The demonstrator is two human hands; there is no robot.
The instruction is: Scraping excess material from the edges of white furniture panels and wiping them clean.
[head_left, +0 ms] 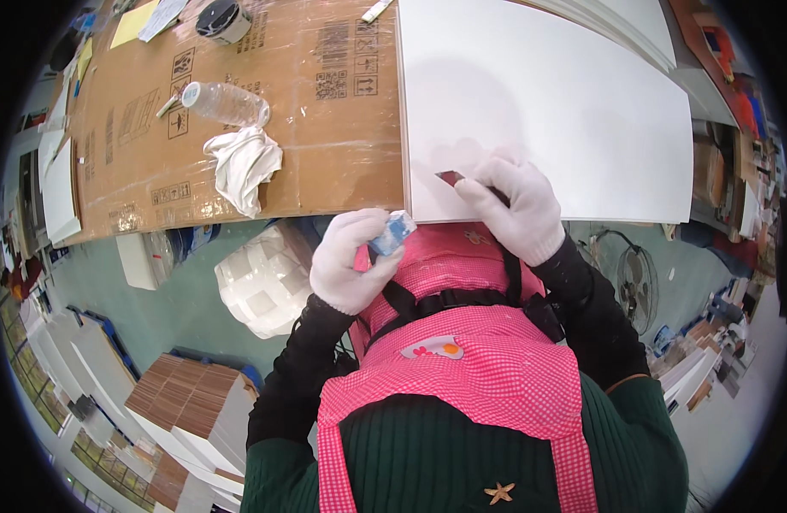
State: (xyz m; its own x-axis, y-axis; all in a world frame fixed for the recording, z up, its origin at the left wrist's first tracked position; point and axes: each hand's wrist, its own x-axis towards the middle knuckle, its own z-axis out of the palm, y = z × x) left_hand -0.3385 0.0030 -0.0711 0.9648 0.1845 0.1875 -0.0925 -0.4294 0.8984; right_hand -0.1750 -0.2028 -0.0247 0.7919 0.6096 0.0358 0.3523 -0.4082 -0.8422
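Note:
My left hand, in a white glove, grips a small blue-and-white piece near the table's front edge; its exact kind is unclear. In my white-gloved right hand is a small scraper-like blade with a dark handle, its tip pointing left. That hand is over the front part of a large flat white panel. Left of the panel lies a plastic-wrapped cardboard box. A crumpled white cloth rests on the box, touching or nearly touching a clear plastic bottle on its side.
A dark-rimmed tub and papers sit at the box's far side. Below the table's edge are a white wrapped bundle at left and a floor fan at right. Stacked brown boards stand at lower left.

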